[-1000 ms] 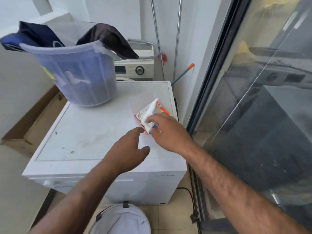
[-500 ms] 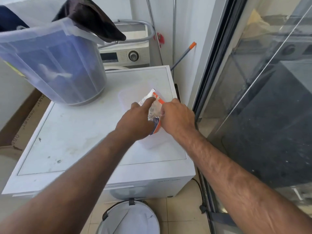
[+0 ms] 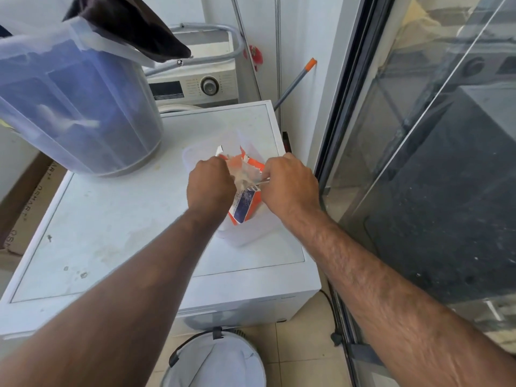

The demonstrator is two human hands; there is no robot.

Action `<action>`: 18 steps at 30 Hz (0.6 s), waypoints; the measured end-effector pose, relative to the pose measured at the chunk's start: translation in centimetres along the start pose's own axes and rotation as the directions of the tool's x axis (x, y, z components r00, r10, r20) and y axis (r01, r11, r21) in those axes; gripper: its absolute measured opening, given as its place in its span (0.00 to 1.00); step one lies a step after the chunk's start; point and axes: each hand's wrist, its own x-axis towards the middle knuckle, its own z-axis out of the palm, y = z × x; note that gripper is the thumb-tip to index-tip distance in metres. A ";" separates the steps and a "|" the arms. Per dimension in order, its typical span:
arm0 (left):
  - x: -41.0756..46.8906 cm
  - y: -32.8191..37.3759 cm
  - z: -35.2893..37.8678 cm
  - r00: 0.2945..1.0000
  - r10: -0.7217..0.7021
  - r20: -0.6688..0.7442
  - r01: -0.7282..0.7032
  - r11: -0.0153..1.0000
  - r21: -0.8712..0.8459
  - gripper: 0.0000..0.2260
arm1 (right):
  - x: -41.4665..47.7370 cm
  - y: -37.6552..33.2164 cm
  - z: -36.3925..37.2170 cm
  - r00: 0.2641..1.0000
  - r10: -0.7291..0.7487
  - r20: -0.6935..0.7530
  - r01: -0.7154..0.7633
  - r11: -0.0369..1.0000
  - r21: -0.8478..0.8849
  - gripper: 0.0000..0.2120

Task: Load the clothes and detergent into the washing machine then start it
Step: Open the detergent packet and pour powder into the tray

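An orange, white and blue detergent packet [image 3: 245,205] is held upright between both hands, over a clear plastic cup [image 3: 245,236] that stands on the white appliance top [image 3: 117,219]. My left hand [image 3: 210,187] pinches the packet's left top edge. My right hand [image 3: 290,184] pinches its right top edge, and the top looks torn open. A translucent blue bucket [image 3: 75,107] of clothes sits at the back left, with a dark garment [image 3: 131,26] draped over its rim. The washing machine [image 3: 195,86] with a round dial stands behind.
A glass sliding door [image 3: 418,163] runs along the right. A grey stick with an orange tip [image 3: 297,79] leans against the wall. On the floor below sits a white bucket with a dark handle [image 3: 215,361]. A cardboard box [image 3: 25,202] lies at the left.
The packet was lifted off the appliance top and brought upright over the cup. My left hand joined the right on it, and the two pulled its top edges apart.
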 end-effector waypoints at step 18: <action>0.9 1.8 -2.5 0.853 -0.294 0.430 0.492 0.726 -0.480 0.19 | -0.8 -0.3 0.5 0.994 0.072 -0.087 -0.062 0.992 0.110 0.07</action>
